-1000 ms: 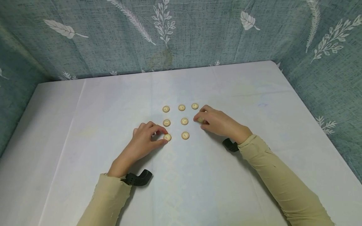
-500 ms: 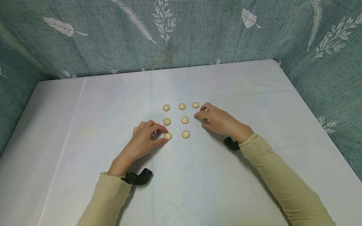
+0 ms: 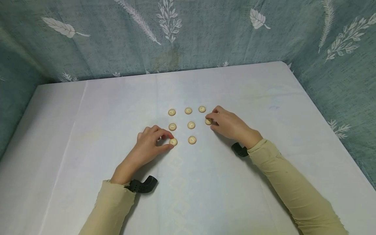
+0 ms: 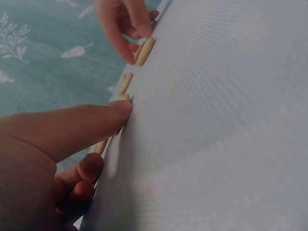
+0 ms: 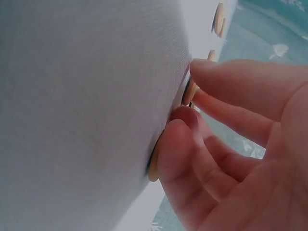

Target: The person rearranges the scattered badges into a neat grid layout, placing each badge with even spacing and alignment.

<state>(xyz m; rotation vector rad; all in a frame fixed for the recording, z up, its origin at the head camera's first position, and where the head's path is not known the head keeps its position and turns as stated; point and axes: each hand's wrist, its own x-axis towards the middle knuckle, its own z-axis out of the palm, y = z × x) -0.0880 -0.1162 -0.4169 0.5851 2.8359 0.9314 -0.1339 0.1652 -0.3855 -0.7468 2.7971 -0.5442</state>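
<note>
Round tan wooden buttons lie in rows on the white table. My left hand [image 3: 151,142] pinches the near-left button [image 3: 173,142] at its edge between thumb and index finger, with the button flat on the cloth. In the left wrist view, the thumb [image 4: 91,122] covers most of it. My right hand [image 3: 229,123] has thumb and index finger at the edges of the button [image 3: 208,121] at the right end of the middle row. In the right wrist view, a button [image 5: 189,92] shows beside the thumb, and another [image 5: 153,168] shows beyond the curled fingers.
Between the hands lie a middle button [image 3: 191,125] and a near one [image 3: 192,140]. Behind stands a back row, its right button [image 3: 202,109] close to my right fingers. Green leaf-patterned cloth [image 3: 205,36] hangs behind the white table [image 3: 188,195].
My right hand has shifted slightly back and right with its button, which now shows more fully at the fingertips. The left hand keeps its place on the near-left button.
</note>
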